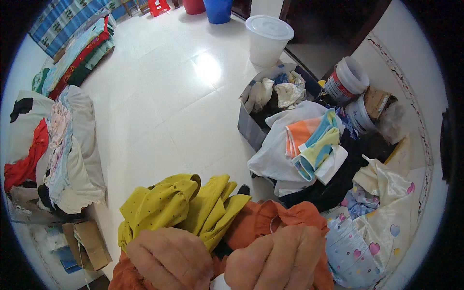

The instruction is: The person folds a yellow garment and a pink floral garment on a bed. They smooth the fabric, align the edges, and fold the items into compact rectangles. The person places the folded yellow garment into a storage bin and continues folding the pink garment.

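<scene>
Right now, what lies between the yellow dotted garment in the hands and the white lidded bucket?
Head view: only bare white tiled floor lies between the yellow dotted garment and the white lidded bucket.

Single head view, looking steeply down, close over clothes, fisheye-bent edges

Left hand, right hand: wrists cut by lower edge, palms unseen. Orange garment: mostly hidden under hands. Cardboard box: contents buried by clothes. Blue tub: top cropped.
</scene>
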`<state>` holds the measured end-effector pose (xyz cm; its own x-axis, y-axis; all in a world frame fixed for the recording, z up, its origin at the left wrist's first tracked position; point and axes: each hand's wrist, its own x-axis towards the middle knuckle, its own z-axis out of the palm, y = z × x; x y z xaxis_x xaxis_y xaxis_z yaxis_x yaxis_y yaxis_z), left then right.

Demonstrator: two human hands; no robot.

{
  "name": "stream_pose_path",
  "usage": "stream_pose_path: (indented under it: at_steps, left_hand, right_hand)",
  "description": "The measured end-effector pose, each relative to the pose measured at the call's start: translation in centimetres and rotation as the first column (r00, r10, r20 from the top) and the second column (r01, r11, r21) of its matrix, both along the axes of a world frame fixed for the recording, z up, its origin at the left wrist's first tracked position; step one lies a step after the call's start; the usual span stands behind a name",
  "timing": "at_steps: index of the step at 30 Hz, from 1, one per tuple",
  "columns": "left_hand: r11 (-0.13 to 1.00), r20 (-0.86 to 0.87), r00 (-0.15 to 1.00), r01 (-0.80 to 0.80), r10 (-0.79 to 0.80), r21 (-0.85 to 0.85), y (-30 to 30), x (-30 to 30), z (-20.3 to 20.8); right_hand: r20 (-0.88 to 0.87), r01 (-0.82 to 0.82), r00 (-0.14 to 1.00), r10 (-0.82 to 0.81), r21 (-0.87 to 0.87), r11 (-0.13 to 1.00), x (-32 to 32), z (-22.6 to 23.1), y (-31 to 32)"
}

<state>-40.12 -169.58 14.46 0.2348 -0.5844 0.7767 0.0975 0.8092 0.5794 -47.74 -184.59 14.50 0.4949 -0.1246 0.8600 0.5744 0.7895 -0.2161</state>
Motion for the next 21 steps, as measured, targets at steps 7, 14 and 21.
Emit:
stream_pose_path:
  at_steps: [7, 14, 21]
  left_hand:
    - [0.883, -0.149, 0.878, -0.424, 0.455, 0.199, -3.1, -2.7, -0.3]
    - [0.723, 0.285, 0.875, -0.483, 0.39, 0.493, -1.8, 1.0, 1.0]
    - [0.904, -0.191, 0.943, -0.183, 0.272, 0.386, -0.4, 0.8, 0.2]
  right_hand:
    - [-0.168, 0.297, 0.889, -0.427, -0.498, 0.815, -1.5, 0.3, -2.6]
    - [0.113, 0.415, 0.595, -0.796, -0.891, 0.184, -1.1, 1.5, -3.1]
    - [-0.161, 0.211, 0.806, -0.57, -0.821, 0.53, -1.6, 2.6, -4.6]
